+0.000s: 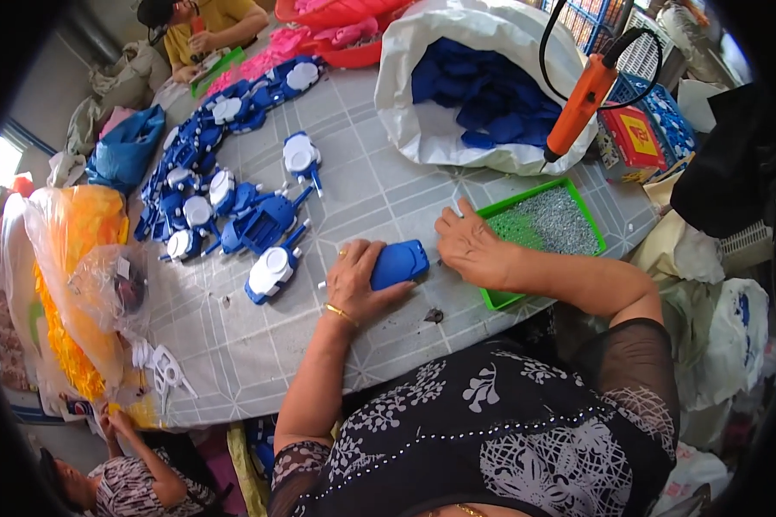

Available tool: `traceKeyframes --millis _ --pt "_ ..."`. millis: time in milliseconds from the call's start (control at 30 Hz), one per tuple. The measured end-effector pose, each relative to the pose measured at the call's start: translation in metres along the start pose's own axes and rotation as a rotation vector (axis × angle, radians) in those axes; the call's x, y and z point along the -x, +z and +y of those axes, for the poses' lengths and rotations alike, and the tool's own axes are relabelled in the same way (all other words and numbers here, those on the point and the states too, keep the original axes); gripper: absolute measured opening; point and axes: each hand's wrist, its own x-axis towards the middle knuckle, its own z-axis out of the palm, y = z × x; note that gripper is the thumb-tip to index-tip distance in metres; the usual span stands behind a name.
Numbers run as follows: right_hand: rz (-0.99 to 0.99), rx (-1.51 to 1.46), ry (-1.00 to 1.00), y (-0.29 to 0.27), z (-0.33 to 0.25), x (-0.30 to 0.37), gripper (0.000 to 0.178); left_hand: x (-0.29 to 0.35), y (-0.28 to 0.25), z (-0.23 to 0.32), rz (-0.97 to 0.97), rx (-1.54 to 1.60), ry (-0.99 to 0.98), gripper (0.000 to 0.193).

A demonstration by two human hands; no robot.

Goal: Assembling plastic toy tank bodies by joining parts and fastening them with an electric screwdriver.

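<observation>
Left hand (353, 277), part-curled, holds a blue plastic casing (398, 264) on the surface (388, 349); right hand (472, 246), half-curled beside the green screw tray (503, 299), has indiscernible contents; probably screw-fitting; next likely calls for precise placement.

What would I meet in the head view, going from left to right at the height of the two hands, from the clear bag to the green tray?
Clear bag → blue-and-white pieces → left hand → blue case → right hand → green tray.
</observation>
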Motion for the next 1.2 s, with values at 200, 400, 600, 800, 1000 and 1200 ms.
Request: traceKeyframes --millis 200,400,600,800,1000,1200 --pt "0.042 -0.195 0.019 0.0 0.005 0.007 0.007 0.002 -0.002 0.002 -0.03 -0.012 -0.044 0.069" --pt "0.28 -0.269 0.034 0.021 0.004 0.005 0.008 0.004 0.0 -0.004 -0.033 -0.005 -0.034 0.071" --pt "0.422 -0.517 0.107 0.03 0.014 -0.002 0.021 -0.005 0.003 -0.008 0.022 0.007 0.016 0.07" --pt "0.374 -0.565 0.101 0.025 0.016 -0.005 0.022 -0.003 0.003 -0.01 0.015 0.016 0.003 0.07" --pt "0.393 -0.533 0.133 0.024 0.011 -0.008 0.019 0.002 -0.002 -0.011 -0.016 -0.033 -0.001 0.077" --pt "0.386 -0.453 0.134 0.018 0.01 -0.001 0.022 0.004 -0.007 0.004 -0.048 -0.066 -0.045 0.081"
